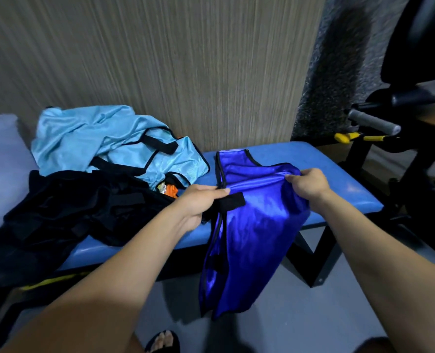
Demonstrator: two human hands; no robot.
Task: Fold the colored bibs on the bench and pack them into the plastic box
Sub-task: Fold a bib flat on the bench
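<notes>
The royal-blue bib (252, 212) is stretched between both hands over the near edge of the blue padded bench (338, 179), its far end lying on the bench top and its lower part hanging toward the floor. The left hand (201, 202) pinches the bib's left edge at a black strap, thumb on top. The right hand (308, 186) grips a bunched fold on the bib's right side. Left of them, a light-blue bib pile (104, 141) and a black bib pile (66, 212) lie crumpled on the bench.

Glossy satin-like royal-blue bib (257, 212); smooth padded vinyl-looking bench (338, 174); rough-textured wall (211, 59).
</notes>
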